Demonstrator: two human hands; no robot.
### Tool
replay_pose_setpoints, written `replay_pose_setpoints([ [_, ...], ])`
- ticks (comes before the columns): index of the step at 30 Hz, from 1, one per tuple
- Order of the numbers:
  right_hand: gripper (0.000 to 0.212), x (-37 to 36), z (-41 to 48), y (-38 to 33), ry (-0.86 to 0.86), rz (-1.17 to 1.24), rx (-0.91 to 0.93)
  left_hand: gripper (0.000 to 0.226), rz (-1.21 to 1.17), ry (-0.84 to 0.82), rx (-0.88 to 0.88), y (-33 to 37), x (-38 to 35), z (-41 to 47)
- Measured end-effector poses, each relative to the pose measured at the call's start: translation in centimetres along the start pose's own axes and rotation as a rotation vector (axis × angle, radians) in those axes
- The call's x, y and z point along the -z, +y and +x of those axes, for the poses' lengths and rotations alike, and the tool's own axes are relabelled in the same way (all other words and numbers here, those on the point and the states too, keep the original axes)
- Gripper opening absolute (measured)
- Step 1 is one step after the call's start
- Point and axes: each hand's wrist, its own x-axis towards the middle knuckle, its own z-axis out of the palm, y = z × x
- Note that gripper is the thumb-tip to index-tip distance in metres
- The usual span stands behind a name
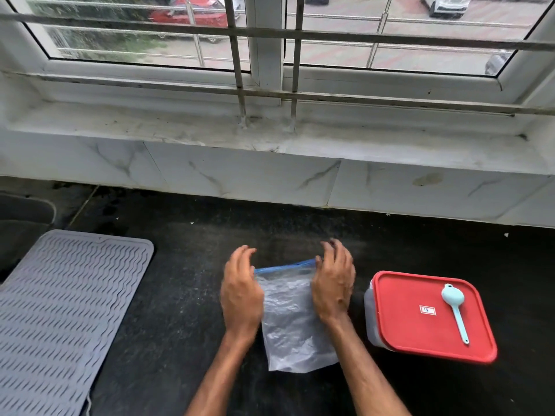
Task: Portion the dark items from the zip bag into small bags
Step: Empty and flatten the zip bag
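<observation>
A clear zip bag (292, 319) with a blue zip strip along its top lies flat on the black counter (180, 295). It looks crumpled, and I cannot make out any dark items inside it. My left hand (241, 291) rests at the bag's upper left edge, fingers curled and apart. At the upper right edge my right hand (335, 282) touches the end of the zip strip. Whether either hand pinches the bag is unclear.
A box with a red lid (426, 321) stands to the right of the bag, with a light blue scoop (454, 307) lying on the lid. A grey ribbed mat (60, 313) covers the counter's left side. Behind the counter runs a white windowsill (270, 136) with bars.
</observation>
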Motion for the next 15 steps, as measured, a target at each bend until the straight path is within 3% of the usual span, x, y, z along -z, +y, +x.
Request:
replay_pose_setpoints([
  [2,0.047,-0.5,-1.3,-1.0,-0.083,0.044,0.229,0.057,0.014,-0.106,-0.130,0.9,-1.5,-2.5],
  [5,0.057,-1.9,-3.7,-1.0,-0.447,0.112,0.448,0.057,0.089,-0.289,-0.091,-0.7,-4.1,-4.9],
  [7,0.059,-2.5,-4.2,0.1,-0.544,0.066,0.451,0.056,0.197,-0.337,-0.113,-1.9,-4.6,-5.4],
  [11,0.057,-2.2,-2.9,1.2,-0.518,-0.081,0.428,0.060,0.362,-0.334,-0.158,-2.7,-4.7,-4.9],
  [15,0.063,-1.9,-1.5,3.0,-0.450,-0.142,0.118,0.068,0.419,-0.338,-0.135,-2.8,-4.6,-4.2],
])
